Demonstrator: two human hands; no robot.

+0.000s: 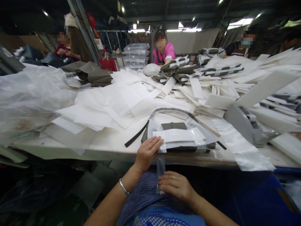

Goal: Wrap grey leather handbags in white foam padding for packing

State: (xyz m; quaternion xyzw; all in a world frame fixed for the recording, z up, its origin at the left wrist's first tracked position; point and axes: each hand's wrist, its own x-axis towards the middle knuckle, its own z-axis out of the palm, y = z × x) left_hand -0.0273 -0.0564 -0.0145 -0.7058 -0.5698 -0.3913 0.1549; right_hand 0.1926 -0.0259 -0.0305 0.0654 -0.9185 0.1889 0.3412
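A dark grey handbag [174, 126] lies at the table's front edge, its long strap [172, 110] arched behind it. White sheet padding [180, 135] covers its front, with clear plastic strips over both sides. My left hand [148, 152] lies on the bag's left front corner, fingers together over the padding and a plastic strip. Below the table edge, my right hand [176, 185] is closed on the lower end of the clear strip [161, 166] that hangs down from the bag.
White sheets [113, 100] cover much of the table [103, 146]. Clear plastic bags [30, 100] are heaped at left. More bags [94, 73] lie behind, and a grey wrapped bag [242, 122] stands at right. A person in pink [169, 51] works across the table; others are farther back.
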